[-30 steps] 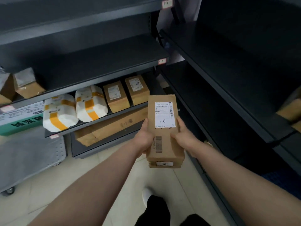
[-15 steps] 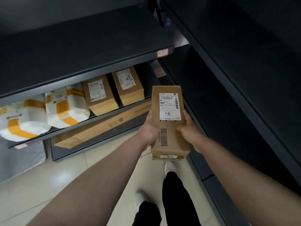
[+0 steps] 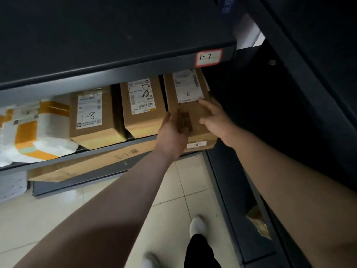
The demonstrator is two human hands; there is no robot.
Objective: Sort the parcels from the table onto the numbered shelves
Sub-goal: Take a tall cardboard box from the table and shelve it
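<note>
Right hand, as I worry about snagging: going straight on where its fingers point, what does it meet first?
The right hand rests on the parcel; straight on, its fingers meet that parcel's white label first. Beyond it, depth under the shelf is unclear.

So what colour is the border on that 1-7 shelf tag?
Red, round the white shelf tag; head view.

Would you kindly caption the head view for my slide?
Left hand and right hand touch a 1-8 parcel at the shelf's right end, beside two 1-8 boxes.
</note>
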